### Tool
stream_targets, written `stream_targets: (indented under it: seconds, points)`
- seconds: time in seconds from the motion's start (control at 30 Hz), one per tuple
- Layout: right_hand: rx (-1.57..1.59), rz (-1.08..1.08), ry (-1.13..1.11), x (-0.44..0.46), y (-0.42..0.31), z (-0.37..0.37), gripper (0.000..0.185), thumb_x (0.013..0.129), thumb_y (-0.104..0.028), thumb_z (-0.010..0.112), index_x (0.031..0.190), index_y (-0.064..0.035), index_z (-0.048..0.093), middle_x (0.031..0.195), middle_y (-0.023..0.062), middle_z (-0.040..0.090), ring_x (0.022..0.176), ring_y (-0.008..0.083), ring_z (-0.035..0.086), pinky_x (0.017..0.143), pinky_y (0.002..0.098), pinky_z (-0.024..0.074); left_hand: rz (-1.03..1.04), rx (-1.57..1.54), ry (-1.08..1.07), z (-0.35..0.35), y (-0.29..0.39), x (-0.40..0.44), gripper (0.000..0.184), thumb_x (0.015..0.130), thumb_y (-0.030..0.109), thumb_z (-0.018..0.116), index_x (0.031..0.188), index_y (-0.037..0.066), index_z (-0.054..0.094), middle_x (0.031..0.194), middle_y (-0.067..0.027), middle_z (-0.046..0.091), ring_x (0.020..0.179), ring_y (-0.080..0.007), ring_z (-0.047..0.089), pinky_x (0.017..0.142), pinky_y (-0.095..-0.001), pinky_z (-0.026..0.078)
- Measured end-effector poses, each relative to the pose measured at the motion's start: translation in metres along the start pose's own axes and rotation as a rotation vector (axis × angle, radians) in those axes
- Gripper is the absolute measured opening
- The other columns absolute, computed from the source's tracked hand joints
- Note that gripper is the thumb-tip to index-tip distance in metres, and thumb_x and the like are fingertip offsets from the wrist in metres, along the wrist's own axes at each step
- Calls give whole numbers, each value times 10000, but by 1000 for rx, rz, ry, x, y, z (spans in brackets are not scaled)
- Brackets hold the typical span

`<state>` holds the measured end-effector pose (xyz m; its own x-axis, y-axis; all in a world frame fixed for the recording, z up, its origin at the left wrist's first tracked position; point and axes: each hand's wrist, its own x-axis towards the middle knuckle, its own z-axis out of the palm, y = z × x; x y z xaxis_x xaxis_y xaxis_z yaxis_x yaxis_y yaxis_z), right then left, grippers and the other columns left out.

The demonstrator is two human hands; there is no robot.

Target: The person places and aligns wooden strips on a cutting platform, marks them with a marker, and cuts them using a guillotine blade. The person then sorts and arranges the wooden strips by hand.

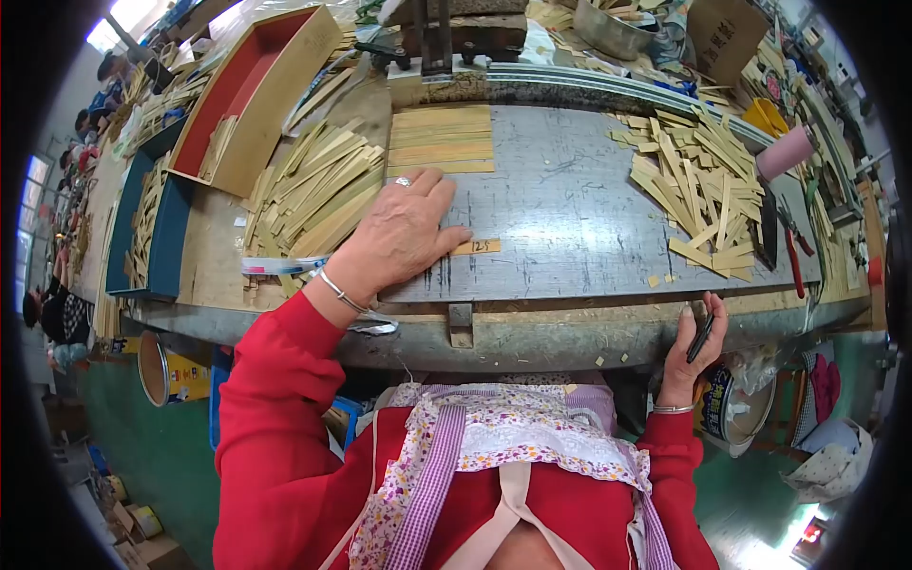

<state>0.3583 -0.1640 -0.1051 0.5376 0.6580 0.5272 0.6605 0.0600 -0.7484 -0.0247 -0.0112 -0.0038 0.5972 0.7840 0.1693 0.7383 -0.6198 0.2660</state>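
Note:
My left hand (404,228) lies palm down on the metal plate (570,209), fingers stretched up to the lower edge of a row of flat bamboo strips (442,138) laid side by side. Its thumb tip is at a short bamboo piece (483,246) marked with what looks like "125". My right hand (698,347) is at the front edge of the bench, its fingers closed round a slim black tool (701,337) whose kind I cannot make out. Left of the left hand lies a heap of loose bamboo strips (318,190), and another pile of strips (703,180) covers the plate's right side.
A red-lined wooden box (271,104) and a blue box (171,256) stand at the left. A metal fixture (437,47) rises at the back. Red-handled pliers (794,252) and a pink roll (787,152) are at the right. Other people sit far left.

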Motion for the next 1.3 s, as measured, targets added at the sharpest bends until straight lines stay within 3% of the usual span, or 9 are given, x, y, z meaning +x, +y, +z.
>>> stream_targets:
  seconds: [0.3,0.33,0.43,0.47,0.57,0.7,0.8,1.0,1.3]
  points:
    - [-39,-18,11,0,-11,-1,436,781,-30,643,1200,37,544,1144,166,603,1087,288,570,987,373,408,1,0,-35,-7,3,5,420,811,229,651,1116,-25,516,1182,-216,544,1113,-393,514,919,-438,435]
    - [-60,-46,4,0,-14,-1,440,776,-33,647,1199,34,546,1141,168,603,1083,293,572,982,375,412,-96,-4,-90,-10,8,8,419,812,220,653,1127,-24,525,1168,-220,553,1088,-392,533,911,-442,441]
    - [-61,-122,17,2,-18,-3,450,764,-46,658,1194,32,550,1137,175,601,1077,309,575,970,381,422,161,16,161,-7,18,31,353,772,226,677,990,-21,551,1008,-208,576,977,-382,552,846,-454,446]
    - [-72,-123,22,2,-18,-2,457,759,-54,664,1192,34,549,1135,181,600,1074,318,577,967,384,425,177,-7,125,-11,32,43,344,773,212,681,996,-22,565,989,-209,592,983,-383,553,836,-455,450]
    - [-79,-101,26,1,-18,-3,472,748,-61,673,1194,32,548,1133,194,595,1066,340,579,962,391,429,317,-38,26,3,71,88,397,819,186,650,1144,-17,548,1138,-211,583,1055,-391,550,886,-437,456]
    - [-63,-128,61,0,-15,-1,477,743,-55,674,1194,30,547,1124,202,592,1058,354,579,954,397,434,497,-25,94,58,117,157,183,819,143,606,916,8,530,938,-182,603,912,-359,587,775,-448,483]
    - [-64,-120,68,1,-14,-1,478,734,-53,678,1187,29,548,1115,206,591,1053,356,581,946,403,441,478,52,139,88,122,185,77,828,92,537,825,17,521,828,-176,604,828,-353,606,714,-433,497]
    - [-69,-128,79,1,-13,0,475,723,-59,684,1172,21,552,1110,203,595,1042,359,583,942,401,445,600,176,142,73,103,171,94,816,72,506,749,26,553,737,-169,603,749,-351,617,681,-441,504]
    - [-126,-153,66,1,-9,0,457,744,-77,691,1170,8,548,1090,175,609,1020,346,587,915,395,453,404,183,5,20,59,115,40,783,74,549,794,37,559,750,-165,593,756,-373,593,650,-456,475]
